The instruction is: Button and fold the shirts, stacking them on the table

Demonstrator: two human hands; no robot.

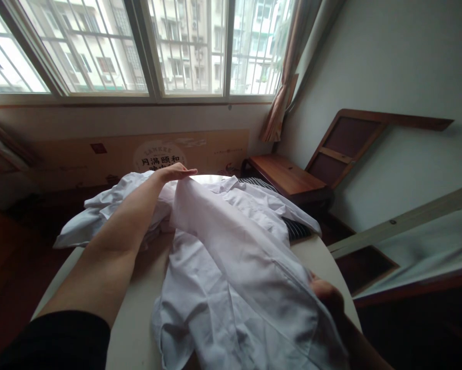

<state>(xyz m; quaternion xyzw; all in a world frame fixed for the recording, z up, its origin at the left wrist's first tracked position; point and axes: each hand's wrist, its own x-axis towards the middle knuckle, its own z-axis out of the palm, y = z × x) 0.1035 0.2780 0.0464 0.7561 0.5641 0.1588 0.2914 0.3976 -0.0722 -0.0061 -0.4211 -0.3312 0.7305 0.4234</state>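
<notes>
Head view: white garment (231, 241) in 2 hands (177, 171) (327, 294)

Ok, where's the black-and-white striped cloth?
Head view, right of centre: the striped cloth lies on the round white table, partly under a white fabric garment.

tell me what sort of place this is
Probably a room in a home: there's a barred window, a gathered curtain beside it, and a table with white clothes spread over it.
</notes>
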